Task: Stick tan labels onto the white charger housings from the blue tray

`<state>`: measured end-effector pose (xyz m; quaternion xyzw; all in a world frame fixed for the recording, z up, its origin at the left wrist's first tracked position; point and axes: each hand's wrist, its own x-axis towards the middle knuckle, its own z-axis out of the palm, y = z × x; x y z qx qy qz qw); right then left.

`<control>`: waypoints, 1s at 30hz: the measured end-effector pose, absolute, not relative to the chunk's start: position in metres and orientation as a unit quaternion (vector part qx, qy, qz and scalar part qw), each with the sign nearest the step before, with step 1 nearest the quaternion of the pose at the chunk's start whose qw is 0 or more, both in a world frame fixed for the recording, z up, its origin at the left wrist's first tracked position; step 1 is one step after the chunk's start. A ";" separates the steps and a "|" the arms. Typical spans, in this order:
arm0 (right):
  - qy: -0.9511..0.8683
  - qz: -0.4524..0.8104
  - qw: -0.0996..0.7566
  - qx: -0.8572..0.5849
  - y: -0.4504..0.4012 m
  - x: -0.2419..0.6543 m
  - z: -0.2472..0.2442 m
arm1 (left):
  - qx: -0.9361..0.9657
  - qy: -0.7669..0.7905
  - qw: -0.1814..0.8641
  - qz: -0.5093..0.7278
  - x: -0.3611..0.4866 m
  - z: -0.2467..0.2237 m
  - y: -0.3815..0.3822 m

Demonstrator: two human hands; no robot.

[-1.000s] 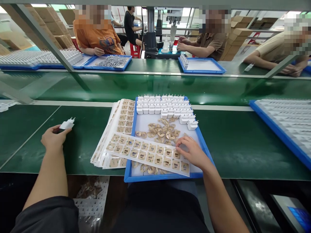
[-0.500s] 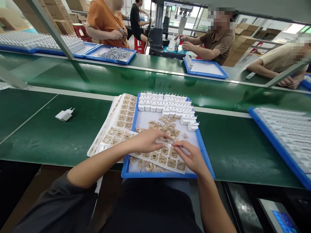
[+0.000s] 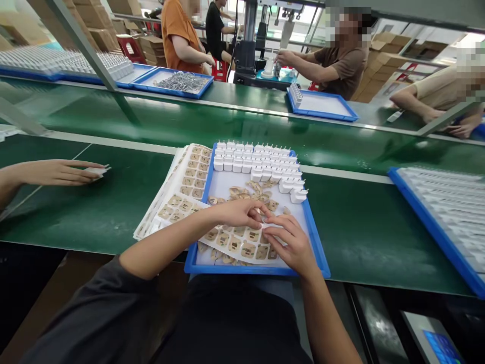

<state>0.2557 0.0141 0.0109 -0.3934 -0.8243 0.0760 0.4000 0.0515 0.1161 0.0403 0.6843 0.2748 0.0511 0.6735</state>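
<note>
A sheet of tan die-cut stickers [image 3: 235, 243] lies slanted across the front of a blue-rimmed tray [image 3: 242, 270]. My right hand [image 3: 291, 241] pinches its upper edge, the fingers bent over the right part of the sheet. My left hand [image 3: 242, 213] comes in from the left, its thumb and fingers curled together close to the right fingertips; whatever they grip is too small to make out. Loose tan sticker pieces [image 3: 261, 191] are scattered behind the hands, and more show under the sheet's front edge. White plug chargers [image 3: 237, 163] stand in rows along the tray's back, prongs up.
A stack of sticker sheets [image 3: 191, 174] lies against the tray's left side. Farther left, another person's hand [image 3: 56, 173] covers a white charger [image 3: 99, 172]. A second tray [image 3: 428, 237] of white parts stands right. Beyond the green belt [image 3: 227, 119], people work near more trays.
Another person's hand has come in from the left onto the lone charger. My left fingers have curled in closer to my right fingertips, and the sheet has shifted slightly left.
</note>
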 end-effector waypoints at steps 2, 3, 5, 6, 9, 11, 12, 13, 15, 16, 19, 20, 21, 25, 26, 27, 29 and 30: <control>-0.824 0.061 0.407 -0.389 0.013 0.255 0.010 | 0.674 0.281 0.682 0.050 0.052 0.040 0.118; -0.822 0.053 0.413 -0.388 0.013 0.255 0.009 | 0.672 0.282 0.683 0.051 0.052 0.039 0.119; -0.815 0.048 0.427 -0.388 0.010 0.257 0.008 | 0.683 0.282 0.672 0.052 0.051 0.036 0.121; -0.810 0.054 0.436 -0.389 0.008 0.259 0.008 | 0.695 0.285 0.658 0.054 0.051 0.034 0.123; -0.771 0.108 0.482 -0.402 0.003 0.266 0.002 | 0.783 0.308 0.537 0.053 0.049 0.028 0.126; -0.720 0.147 0.531 -0.422 0.001 0.272 -0.004 | 0.847 0.339 0.404 0.065 0.052 0.025 0.129; -0.697 0.160 0.550 -0.431 0.001 0.274 -0.007 | 0.865 0.358 0.341 0.080 0.054 0.024 0.131; -0.680 0.167 0.562 -0.440 0.001 0.275 -0.011 | 0.873 0.379 0.290 0.099 0.058 0.023 0.135; -0.671 0.166 0.559 -0.458 0.001 0.276 -0.016 | 0.866 0.421 0.223 0.149 0.068 0.021 0.146; -0.675 0.160 0.549 -0.466 0.001 0.275 -0.017 | 0.863 0.439 0.182 0.170 0.073 0.020 0.152; -0.685 0.132 0.519 -0.494 0.000 0.273 -0.017 | 0.865 0.460 0.051 0.194 0.089 0.014 0.173; -0.686 0.124 0.513 -0.502 0.000 0.273 -0.016 | 0.867 0.459 0.021 0.193 0.094 0.012 0.178; -0.685 0.118 0.509 -0.508 -0.001 0.273 -0.015 | 0.869 0.456 0.004 0.192 0.097 0.010 0.182; -0.678 0.118 0.508 -0.519 -0.002 0.273 -0.016 | 0.874 0.443 0.021 0.201 0.099 0.011 0.187; -0.674 0.123 0.510 -0.520 -0.002 0.273 -0.017 | 0.873 0.442 0.032 0.204 0.096 0.013 0.186; -0.669 0.130 0.514 -0.522 -0.001 0.274 -0.018 | 0.871 0.443 0.043 0.207 0.091 0.017 0.183; -0.651 0.150 0.524 -0.529 -0.001 0.274 -0.019 | 0.866 0.446 0.068 0.215 0.078 0.027 0.171; -0.640 0.165 0.531 -0.530 -0.001 0.273 -0.019 | 0.856 0.447 0.111 0.233 0.069 0.033 0.161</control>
